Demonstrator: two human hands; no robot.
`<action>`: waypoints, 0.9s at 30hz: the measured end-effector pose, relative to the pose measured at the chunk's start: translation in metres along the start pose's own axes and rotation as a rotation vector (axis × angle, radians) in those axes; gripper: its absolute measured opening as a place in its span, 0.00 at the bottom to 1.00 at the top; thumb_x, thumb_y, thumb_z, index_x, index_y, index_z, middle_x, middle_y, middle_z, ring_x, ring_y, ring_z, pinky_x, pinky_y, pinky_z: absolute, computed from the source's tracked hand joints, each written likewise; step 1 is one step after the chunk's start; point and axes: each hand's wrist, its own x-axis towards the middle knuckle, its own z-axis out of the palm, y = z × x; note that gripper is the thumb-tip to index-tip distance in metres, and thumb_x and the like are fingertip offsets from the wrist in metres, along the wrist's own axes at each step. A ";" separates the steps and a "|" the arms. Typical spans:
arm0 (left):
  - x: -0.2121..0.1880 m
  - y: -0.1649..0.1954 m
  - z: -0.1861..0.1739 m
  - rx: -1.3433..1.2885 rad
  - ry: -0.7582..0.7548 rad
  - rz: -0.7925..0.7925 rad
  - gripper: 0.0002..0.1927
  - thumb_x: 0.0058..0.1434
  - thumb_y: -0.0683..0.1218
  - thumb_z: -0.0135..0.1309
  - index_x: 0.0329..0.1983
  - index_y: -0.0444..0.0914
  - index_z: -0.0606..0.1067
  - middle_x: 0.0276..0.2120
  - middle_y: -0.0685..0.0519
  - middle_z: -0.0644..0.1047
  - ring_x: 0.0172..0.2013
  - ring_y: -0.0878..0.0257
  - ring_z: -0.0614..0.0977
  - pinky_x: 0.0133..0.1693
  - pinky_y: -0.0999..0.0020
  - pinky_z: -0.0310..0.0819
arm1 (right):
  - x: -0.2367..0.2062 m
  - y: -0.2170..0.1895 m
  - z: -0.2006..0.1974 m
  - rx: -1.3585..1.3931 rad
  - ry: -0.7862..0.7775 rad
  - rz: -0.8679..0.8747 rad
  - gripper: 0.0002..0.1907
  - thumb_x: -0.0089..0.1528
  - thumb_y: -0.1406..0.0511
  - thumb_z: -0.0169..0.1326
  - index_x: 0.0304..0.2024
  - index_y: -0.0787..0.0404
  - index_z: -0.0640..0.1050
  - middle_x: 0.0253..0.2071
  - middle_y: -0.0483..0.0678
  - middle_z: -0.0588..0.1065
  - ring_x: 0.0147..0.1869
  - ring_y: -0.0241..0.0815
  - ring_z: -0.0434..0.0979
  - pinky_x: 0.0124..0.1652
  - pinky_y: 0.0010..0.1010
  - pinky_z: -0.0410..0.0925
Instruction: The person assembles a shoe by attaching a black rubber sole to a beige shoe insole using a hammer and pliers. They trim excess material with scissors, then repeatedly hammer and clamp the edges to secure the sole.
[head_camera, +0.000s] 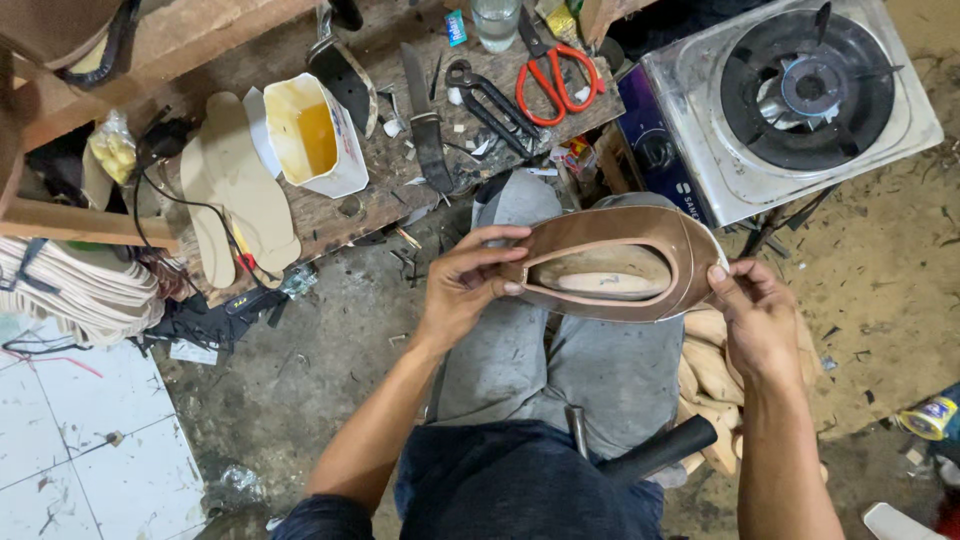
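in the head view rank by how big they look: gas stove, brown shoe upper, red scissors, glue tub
1. gas stove
2. brown shoe upper, held by both hands nearer the camera, so this rank is unsure
3. glue tub
4. red scissors

Two pairs of scissors (560, 75) (490, 100), one gas stove (790, 100), one glue tub (315, 135), one shoe upper (620, 265).

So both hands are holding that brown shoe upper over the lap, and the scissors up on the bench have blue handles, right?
Not quite. In the head view the left hand and right hand do hold the brown shoe upper over the lap, but the scissors on the bench have red handles, not blue.
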 end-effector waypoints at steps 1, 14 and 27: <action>0.000 0.000 0.001 0.000 0.004 -0.011 0.20 0.59 0.31 0.62 0.54 0.35 0.80 0.64 0.46 0.73 0.55 0.58 0.80 0.54 0.65 0.81 | 0.001 0.000 0.000 0.009 -0.002 0.005 0.04 0.68 0.70 0.58 0.43 0.63 0.75 0.42 0.46 0.77 0.44 0.35 0.77 0.49 0.30 0.73; -0.002 0.014 0.009 0.224 -0.035 0.072 0.23 0.55 0.34 0.67 0.55 0.37 0.81 0.62 0.50 0.75 0.61 0.59 0.77 0.60 0.64 0.77 | 0.006 -0.003 0.000 0.010 -0.028 0.010 0.03 0.69 0.70 0.58 0.42 0.64 0.76 0.41 0.48 0.78 0.42 0.37 0.78 0.48 0.32 0.74; -0.001 0.019 0.011 0.225 -0.047 0.048 0.23 0.55 0.34 0.67 0.55 0.39 0.81 0.63 0.52 0.74 0.61 0.59 0.79 0.61 0.62 0.77 | 0.004 -0.008 0.001 -0.018 -0.017 0.019 0.04 0.68 0.70 0.58 0.41 0.64 0.75 0.40 0.49 0.78 0.42 0.37 0.78 0.49 0.34 0.75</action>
